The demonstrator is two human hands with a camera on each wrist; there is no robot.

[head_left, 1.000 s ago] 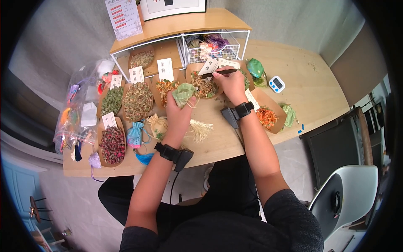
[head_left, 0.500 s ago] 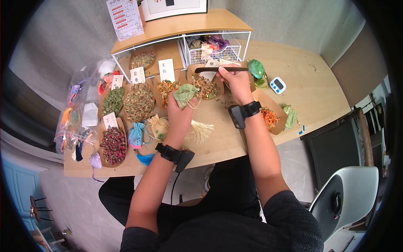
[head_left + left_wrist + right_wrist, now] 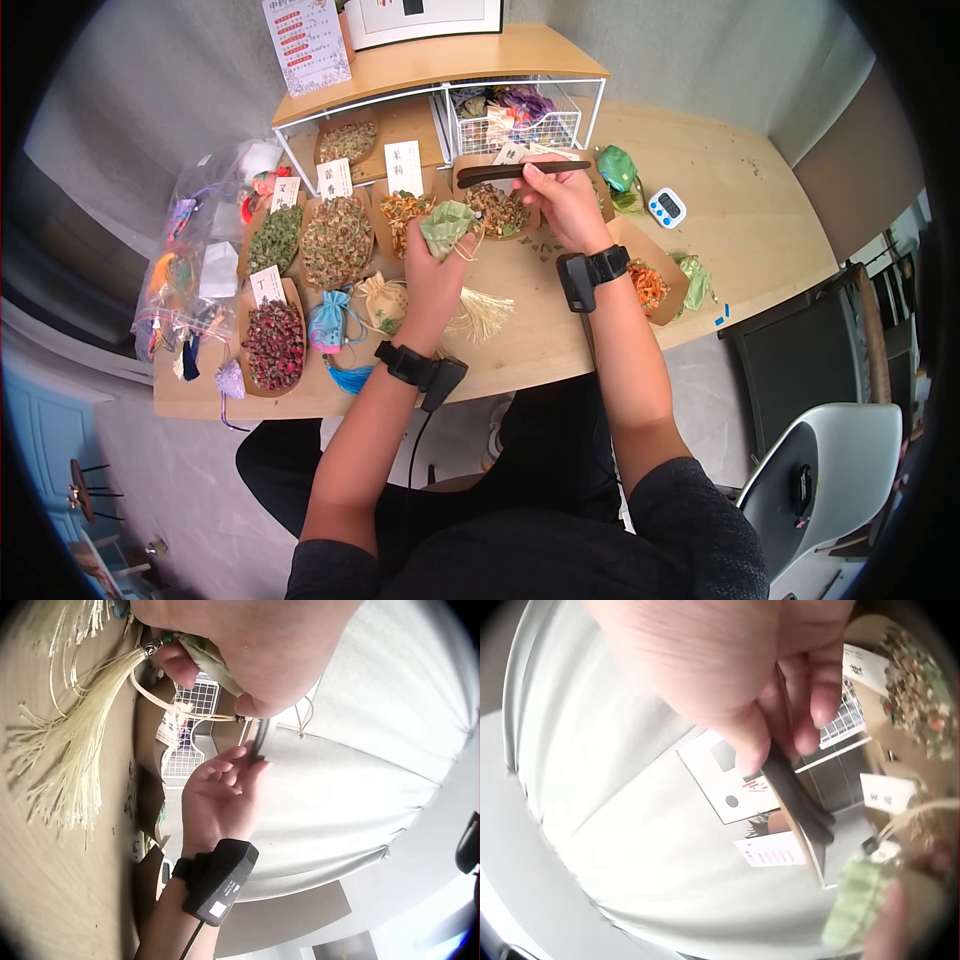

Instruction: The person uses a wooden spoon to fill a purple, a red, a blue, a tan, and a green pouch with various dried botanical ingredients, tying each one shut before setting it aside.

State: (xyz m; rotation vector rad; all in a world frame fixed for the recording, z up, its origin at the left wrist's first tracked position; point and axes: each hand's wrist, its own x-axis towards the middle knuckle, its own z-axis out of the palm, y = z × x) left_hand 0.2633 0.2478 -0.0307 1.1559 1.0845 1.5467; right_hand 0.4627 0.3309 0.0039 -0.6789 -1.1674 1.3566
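Observation:
My left hand (image 3: 436,275) grips a pale green drawstring pouch (image 3: 447,228) by its lower part, its gathered top upward. A cream cord and a cream tassel (image 3: 75,757) hang by that hand. In my right hand (image 3: 572,205) are dark tweezers (image 3: 500,173), pinched between thumb and fingers and pointing left. Two prongs of the tweezers show in the right wrist view, with nothing visible between the tips. They are above a paper tray of mixed brown herbs (image 3: 497,212), to the upper right of the pouch. A tray of orange and green petals (image 3: 402,212) lies just behind my left hand.
More herb trays with cards stand left, including dark red rosebuds (image 3: 273,345). Blue (image 3: 328,320) and cream (image 3: 383,300) pouches lie in front. To the right are an orange-herb tray (image 3: 648,285), a white timer (image 3: 667,207) and a green pouch (image 3: 618,168). A shelf (image 3: 450,65) spans the back.
My right hand has shifted slightly right and turned, bringing the tweezers from slanted to nearly level above the brown herbs. The left hand holds the pouch in nearly the same place.

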